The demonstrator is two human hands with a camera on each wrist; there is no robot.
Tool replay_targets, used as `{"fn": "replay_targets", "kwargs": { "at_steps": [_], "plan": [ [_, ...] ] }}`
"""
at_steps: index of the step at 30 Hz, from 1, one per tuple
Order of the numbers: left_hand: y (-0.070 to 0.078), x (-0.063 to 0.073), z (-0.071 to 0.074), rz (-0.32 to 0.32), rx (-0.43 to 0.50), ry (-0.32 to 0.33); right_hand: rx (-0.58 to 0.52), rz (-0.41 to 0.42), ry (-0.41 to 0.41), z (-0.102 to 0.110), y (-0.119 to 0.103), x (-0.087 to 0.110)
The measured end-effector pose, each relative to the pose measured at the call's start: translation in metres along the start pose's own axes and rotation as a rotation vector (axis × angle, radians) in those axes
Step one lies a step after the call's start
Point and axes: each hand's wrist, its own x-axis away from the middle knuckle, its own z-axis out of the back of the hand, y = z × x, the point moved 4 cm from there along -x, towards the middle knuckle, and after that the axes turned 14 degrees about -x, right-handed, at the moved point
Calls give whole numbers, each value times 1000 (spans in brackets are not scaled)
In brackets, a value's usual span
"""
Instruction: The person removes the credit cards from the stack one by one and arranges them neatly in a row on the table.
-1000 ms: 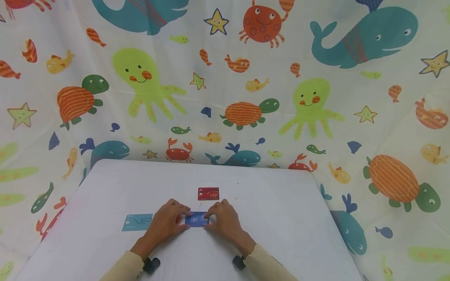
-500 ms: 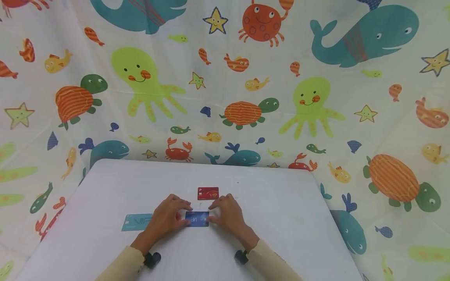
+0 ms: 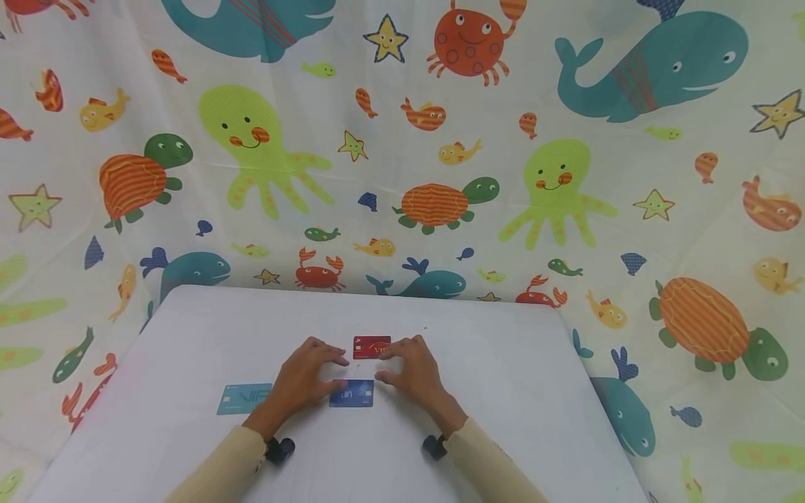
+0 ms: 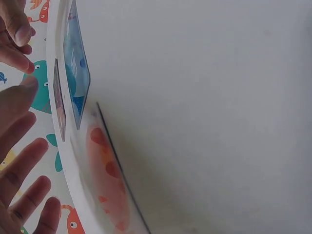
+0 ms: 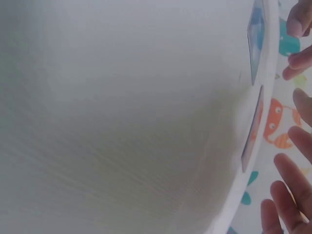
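A blue VIP card [image 3: 352,395] lies flat on the white table, its printing upside down in the head view. My left hand [image 3: 300,377] hovers at its left side, the thumb overlapping the card's upper left corner. Just off the opposite side is my right hand [image 3: 415,377], its thumb apart from the card and its index fingertip overlapping the lower right of a red VIP card [image 3: 367,345]. Both hands have relaxed, spread fingers and hold nothing. Left of the left hand lies a light blue VIP card [image 3: 244,399], its right end partly hidden by that hand.
The white table [image 3: 503,391] ends at a far edge against a hanging cloth [image 3: 402,154] printed with sea animals. Dark wrist cameras sit below both hands, beside the beige sleeves [image 3: 220,464].
Both hands have let go of the blue card, which stays nearly in place. The right hand has moved right and away toward the red card; the left hand's fingers have lifted off and spread.
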Motion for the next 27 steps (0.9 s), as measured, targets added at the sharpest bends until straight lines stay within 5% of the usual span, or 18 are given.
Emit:
{"fn": "replay_targets", "kwargs": {
  "at_steps": [27],
  "plan": [
    [-5,-41,-16,24,-43,-68,21,-26,25,7,15,-26]
  ]
}}
